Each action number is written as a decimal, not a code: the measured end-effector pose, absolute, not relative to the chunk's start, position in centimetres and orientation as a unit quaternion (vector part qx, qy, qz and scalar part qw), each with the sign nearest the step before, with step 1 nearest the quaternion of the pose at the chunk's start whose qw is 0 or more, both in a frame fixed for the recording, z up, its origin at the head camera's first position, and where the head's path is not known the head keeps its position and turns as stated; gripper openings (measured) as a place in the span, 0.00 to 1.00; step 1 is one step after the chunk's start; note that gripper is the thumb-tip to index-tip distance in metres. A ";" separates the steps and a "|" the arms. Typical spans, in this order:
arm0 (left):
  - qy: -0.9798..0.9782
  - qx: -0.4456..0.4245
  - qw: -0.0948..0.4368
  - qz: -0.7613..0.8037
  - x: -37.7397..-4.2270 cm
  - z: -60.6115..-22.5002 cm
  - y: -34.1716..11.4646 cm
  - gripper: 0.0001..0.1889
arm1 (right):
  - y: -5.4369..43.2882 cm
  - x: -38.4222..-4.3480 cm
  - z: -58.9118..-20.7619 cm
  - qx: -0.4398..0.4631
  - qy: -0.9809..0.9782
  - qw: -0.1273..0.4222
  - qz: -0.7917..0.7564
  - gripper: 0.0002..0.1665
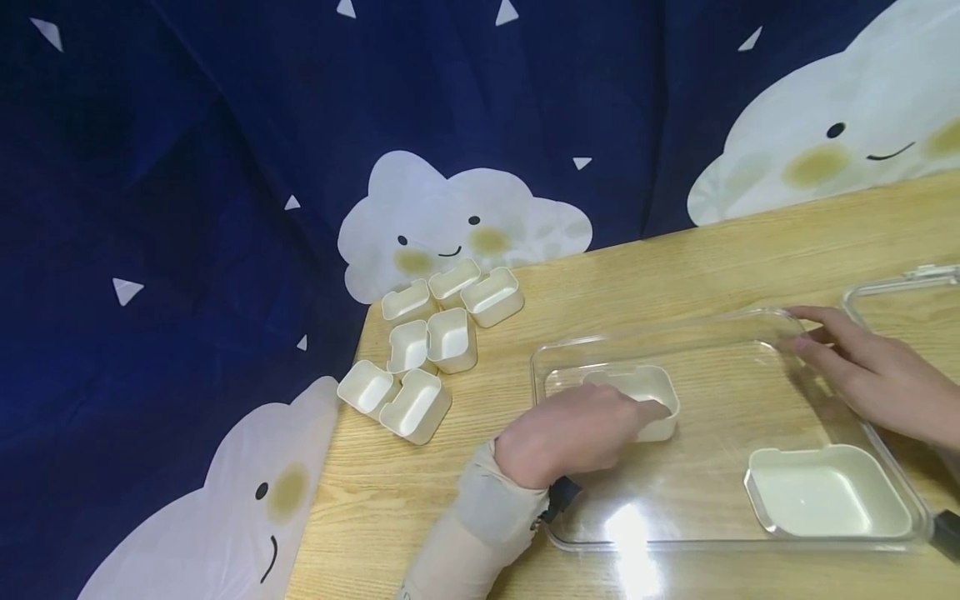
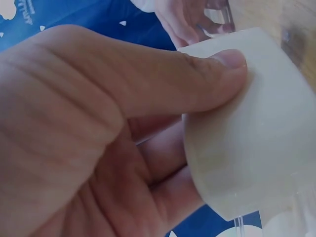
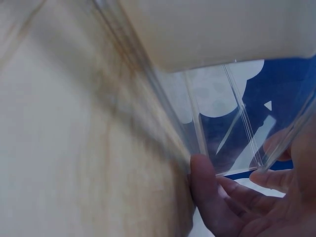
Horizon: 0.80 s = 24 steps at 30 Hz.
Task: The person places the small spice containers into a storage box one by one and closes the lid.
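Note:
My left hand [image 1: 573, 429] pinches a small cream plastic bin [image 1: 654, 382] at the left part of a clear plastic box [image 1: 720, 546]. In the left wrist view the thumb presses along the bin's wall [image 2: 256, 128], with the fingers behind it. Whether this bin touches the box's floor, I cannot tell. At the box's far right corner, my right hand [image 1: 877, 367] grips the clear wall, as the right wrist view also shows with the fingers [image 3: 202, 173] around the corner. A wider cream bin [image 1: 817, 492] sits inside the box's near right corner.
Several small cream bins [image 1: 452, 337] stand grouped on the wooden table [image 1: 360, 500], left of the box. Another clear piece with a latch [image 1: 930, 273] lies at the far right. A dark blue cloth [image 1: 247, 167] with clouds hangs behind and left of the table.

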State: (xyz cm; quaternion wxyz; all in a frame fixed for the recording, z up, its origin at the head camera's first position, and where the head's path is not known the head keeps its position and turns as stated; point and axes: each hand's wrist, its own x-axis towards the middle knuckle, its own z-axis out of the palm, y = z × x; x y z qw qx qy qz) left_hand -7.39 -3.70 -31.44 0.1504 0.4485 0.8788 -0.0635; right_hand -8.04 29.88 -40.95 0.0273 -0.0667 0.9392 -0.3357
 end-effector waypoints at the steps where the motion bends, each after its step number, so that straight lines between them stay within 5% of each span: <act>1: 0.878 0.449 0.151 -0.066 -7.4 -31.5 -3.6 0.26 | 29.9 -8.1 -40.9 -0.067 0.939 0.026 -0.336 0.32; 24: 0.860 0.474 0.155 -0.111 -6.1 -32.0 -2.2 0.19 | 29.9 -8.0 -40.8 -0.062 0.939 0.029 -0.337 0.32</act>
